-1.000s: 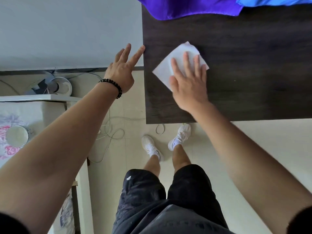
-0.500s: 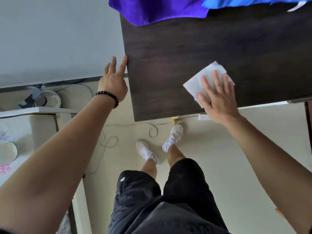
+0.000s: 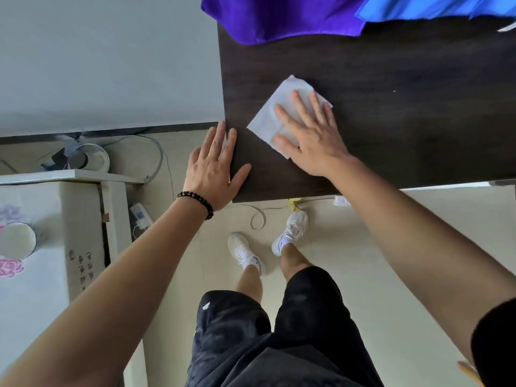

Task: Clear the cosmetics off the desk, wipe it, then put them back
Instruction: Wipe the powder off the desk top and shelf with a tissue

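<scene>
Your right hand [image 3: 312, 141] lies flat, fingers straight and spread, pressing a white wipe [image 3: 266, 121] onto the dark desk [image 3: 405, 113] near its front left corner. Your left hand [image 3: 213, 169], fingers straight and holding nothing, rests on the desk's left edge just beside the wipe. A purple cloth [image 3: 279, 18] and a blue cloth [image 3: 432, 7] lie at the far edge, well apart from the wipe.
</scene>
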The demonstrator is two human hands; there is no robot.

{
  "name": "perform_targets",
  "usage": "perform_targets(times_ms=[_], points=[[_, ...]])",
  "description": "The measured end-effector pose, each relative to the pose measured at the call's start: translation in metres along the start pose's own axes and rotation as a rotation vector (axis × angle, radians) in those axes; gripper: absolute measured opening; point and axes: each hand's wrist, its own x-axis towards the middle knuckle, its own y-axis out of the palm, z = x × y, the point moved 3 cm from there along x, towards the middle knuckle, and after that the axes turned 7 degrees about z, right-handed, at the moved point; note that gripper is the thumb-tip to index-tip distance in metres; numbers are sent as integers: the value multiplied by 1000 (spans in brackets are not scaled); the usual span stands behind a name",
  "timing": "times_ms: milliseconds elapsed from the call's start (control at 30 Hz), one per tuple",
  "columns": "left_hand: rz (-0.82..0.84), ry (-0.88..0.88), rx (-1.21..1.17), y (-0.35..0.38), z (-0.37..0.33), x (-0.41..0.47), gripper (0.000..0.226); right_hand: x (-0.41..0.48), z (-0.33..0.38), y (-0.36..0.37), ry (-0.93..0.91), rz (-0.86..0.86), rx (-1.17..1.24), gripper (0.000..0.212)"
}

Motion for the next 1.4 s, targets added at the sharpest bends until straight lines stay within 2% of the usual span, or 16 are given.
perform_targets(times_ms=[100,200,433,533,633,733,867,933,1000,1067,1133,1267,1333,1400], points=[[14,20,46,-1,4,0,79,18,-63,-26,226,-17,34,68],[28,40,68,-1,5,2,81,54,-63,-51,349,-37,68,69],[32,46,79,-4,5,2,82,121,93,-65,17,-49,-10,59],[37,39,80,-5,5,1,82,111,96,-63,-108,-23,-48,56],[30,37,69,-4,3,1,82,75,46,-49,-145,-19,-22,56],[29,29,76,-3,3,1,82,32,-47,-40,43,-42,19,57],[21,14,65,-2,-1,1,81,-41,-182,-34,490,-29,89,63],[26,6,52,-2,-2,1,81,-80,-208,-19,645,-31,170,69],[38,1,41,-3,0,0,77,-99,-188,0,707,-75,246,66],[39,1,8,-6,1,1,69,-100,-132,14,617,-134,254,59],[33,1,-31,-9,2,1,63,-90,-54,27,406,-167,190,56],[29,-19,-74,-18,5,4,61,-75,75,48,82,-128,103,55],[40,-40,-68,-20,0,5,62,-75,82,49,-6,-102,56,54],[44,-68,-36,-20,-10,5,64,-80,52,47,-40,-109,31,53]])
